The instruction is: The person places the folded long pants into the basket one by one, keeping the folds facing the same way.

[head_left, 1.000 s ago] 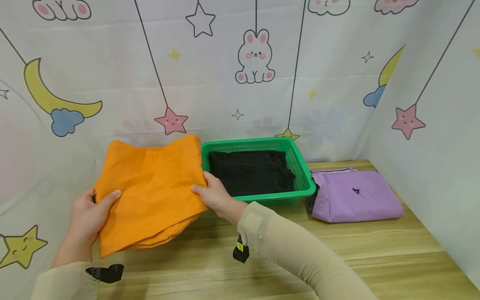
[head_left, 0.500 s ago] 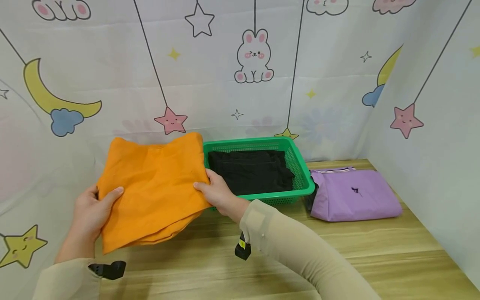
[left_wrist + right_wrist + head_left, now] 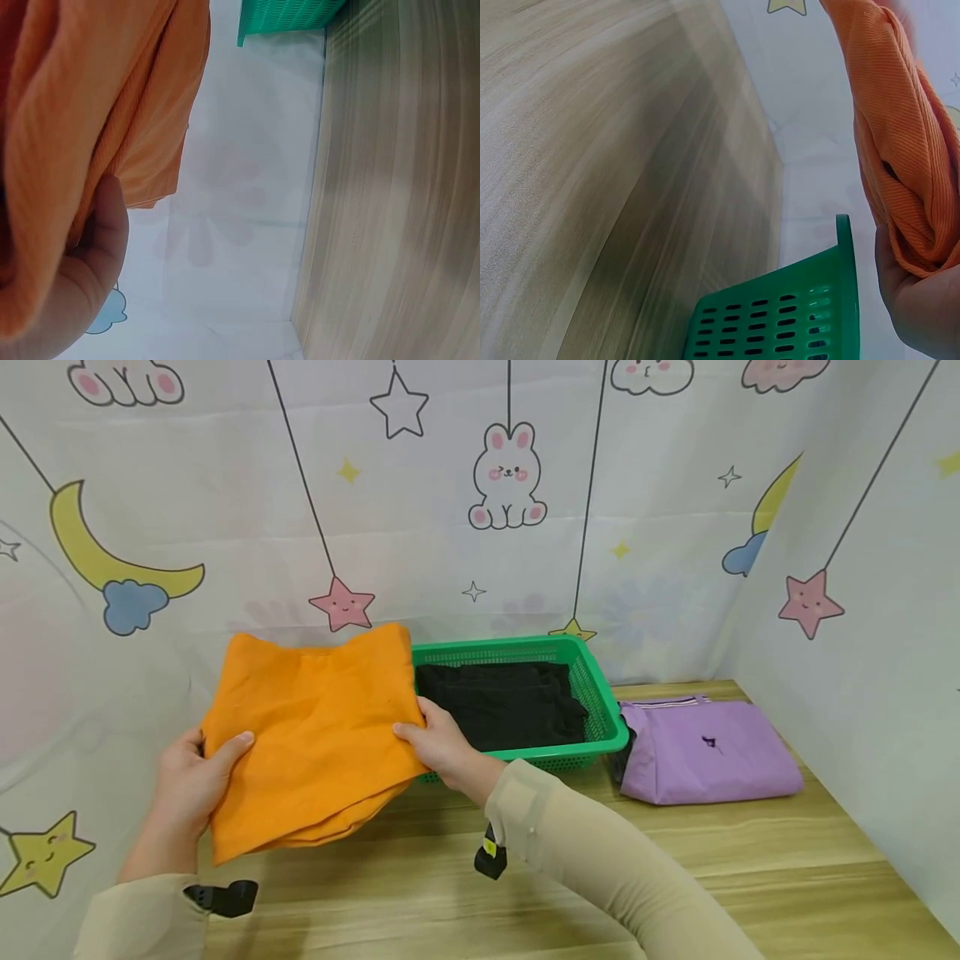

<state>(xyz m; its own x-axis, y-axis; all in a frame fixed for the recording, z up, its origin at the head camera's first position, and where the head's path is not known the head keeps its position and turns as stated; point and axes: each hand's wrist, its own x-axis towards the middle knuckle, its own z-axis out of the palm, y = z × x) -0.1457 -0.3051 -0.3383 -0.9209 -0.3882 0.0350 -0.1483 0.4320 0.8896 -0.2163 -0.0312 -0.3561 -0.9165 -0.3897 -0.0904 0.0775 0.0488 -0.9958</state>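
A folded orange cloth garment is held up over the table, left of the green basket. My left hand grips its left edge, thumb on top and fingers underneath. On the right edge my right hand pinches it the same way, close to the basket's left side. From the left wrist view, fingers curl under the layered orange cloth. In the right wrist view the folded layers show above the table, and the right hand holds them from below. Folded black cloth lies inside the basket.
A folded purple cloth bundle with a small black mark lies right of the basket, some black material at its left end. The wooden table stretches in front. White printed curtains close off the back and sides.
Both hands have shifted slightly to the right with the orange garment, which now overlaps a bit more of the basket's left end. The basket and purple bundle stay in place.
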